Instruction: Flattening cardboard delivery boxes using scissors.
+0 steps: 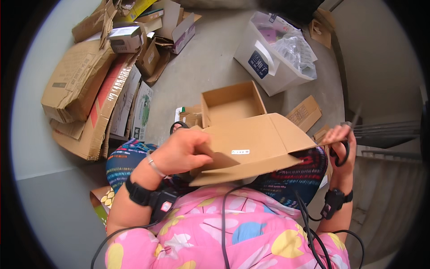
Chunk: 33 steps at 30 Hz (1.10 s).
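An opened brown cardboard box (pixel 252 134) lies across my lap with its flaps spread. A small white label (pixel 240 152) with printing is stuck on its inner face. My left hand (pixel 188 148) grips the box at its left edge, the thumb bent over the board. In my right hand (pixel 341 151) is a pair of scissors with black handles (pixel 342 154); a blurred blade points up, away from the box. The fingers of that hand are also at the tip of the right flap, and whether they pinch it is unclear.
Beyond my knees stands an open cardboard box (pixel 231 104), with a flat carton piece (pixel 305 112) to its right. A white plastic bin (pixel 268 67) holds clear plastic wrap. Cardboard (pixel 80 74) is stacked along the left wall. Steps (pixel 386 188) descend at right. Black cables (pixel 225 228) cross my shirt.
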Each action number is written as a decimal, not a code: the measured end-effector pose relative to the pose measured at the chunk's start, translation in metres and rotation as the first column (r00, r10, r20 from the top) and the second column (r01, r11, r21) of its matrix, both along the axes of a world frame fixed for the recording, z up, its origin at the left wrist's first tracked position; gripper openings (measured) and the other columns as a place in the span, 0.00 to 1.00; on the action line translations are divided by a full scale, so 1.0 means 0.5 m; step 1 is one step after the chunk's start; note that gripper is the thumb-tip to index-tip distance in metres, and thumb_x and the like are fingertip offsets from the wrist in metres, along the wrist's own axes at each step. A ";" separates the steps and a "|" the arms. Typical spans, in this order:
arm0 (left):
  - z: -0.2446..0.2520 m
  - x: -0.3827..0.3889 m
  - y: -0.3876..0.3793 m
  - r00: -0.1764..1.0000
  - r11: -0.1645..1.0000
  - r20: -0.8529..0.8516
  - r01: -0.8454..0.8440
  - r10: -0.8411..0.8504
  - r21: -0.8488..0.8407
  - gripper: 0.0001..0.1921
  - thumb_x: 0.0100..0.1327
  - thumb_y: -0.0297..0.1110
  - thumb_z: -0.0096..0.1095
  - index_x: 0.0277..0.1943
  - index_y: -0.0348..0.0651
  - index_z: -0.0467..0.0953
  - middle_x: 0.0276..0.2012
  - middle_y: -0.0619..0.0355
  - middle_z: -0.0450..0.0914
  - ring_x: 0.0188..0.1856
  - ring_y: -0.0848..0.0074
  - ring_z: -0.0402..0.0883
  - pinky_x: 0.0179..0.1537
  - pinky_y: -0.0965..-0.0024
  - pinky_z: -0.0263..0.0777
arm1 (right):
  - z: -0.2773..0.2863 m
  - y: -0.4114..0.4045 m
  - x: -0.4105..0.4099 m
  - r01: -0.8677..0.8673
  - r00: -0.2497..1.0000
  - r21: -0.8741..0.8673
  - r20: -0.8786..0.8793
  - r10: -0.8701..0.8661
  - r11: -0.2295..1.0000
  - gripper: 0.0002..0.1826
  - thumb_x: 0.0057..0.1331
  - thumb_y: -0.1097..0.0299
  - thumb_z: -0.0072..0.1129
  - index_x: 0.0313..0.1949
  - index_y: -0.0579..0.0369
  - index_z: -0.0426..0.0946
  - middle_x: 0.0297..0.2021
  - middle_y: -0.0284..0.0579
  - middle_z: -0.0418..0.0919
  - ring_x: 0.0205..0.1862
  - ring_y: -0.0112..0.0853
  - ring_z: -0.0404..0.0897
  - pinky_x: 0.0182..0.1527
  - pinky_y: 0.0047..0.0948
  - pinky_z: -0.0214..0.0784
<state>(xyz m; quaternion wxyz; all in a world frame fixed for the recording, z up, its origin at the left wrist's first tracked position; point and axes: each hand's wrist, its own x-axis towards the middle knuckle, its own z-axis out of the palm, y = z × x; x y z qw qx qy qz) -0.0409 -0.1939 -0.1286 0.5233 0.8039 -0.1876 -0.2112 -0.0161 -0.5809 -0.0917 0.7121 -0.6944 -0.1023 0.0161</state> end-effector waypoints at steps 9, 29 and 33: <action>0.080 -0.021 -0.044 0.833 0.673 -0.198 -0.538 0.517 -0.507 0.08 0.57 0.22 0.64 0.33 0.43 0.70 0.25 0.68 0.72 0.26 0.88 0.68 0.28 0.83 0.63 | -0.010 -0.109 0.044 0.458 0.883 0.181 0.017 -0.468 0.870 0.08 0.66 0.68 0.54 0.43 0.54 0.70 0.37 0.39 0.74 0.39 0.26 0.73 0.44 0.26 0.66; 0.285 0.119 -0.133 0.885 0.018 -0.277 -0.306 0.374 -0.952 0.04 0.61 0.22 0.55 0.39 0.35 0.72 0.30 0.55 0.75 0.34 0.73 0.76 0.42 0.69 0.72 | 0.015 0.315 0.074 0.036 0.927 -0.383 0.359 0.113 0.923 0.26 0.37 0.67 0.77 0.30 0.57 0.67 0.37 0.46 0.74 0.36 0.37 0.74 0.39 0.31 0.67; 0.311 0.117 -0.160 0.917 0.089 -0.210 -0.254 0.340 -0.963 0.05 0.62 0.22 0.54 0.41 0.33 0.72 0.33 0.54 0.77 0.37 0.70 0.76 0.48 0.65 0.71 | -0.041 0.348 0.112 0.103 0.926 -0.099 0.372 -0.059 0.990 0.22 0.44 0.69 0.73 0.30 0.57 0.65 0.31 0.44 0.73 0.27 0.35 0.71 0.32 0.31 0.66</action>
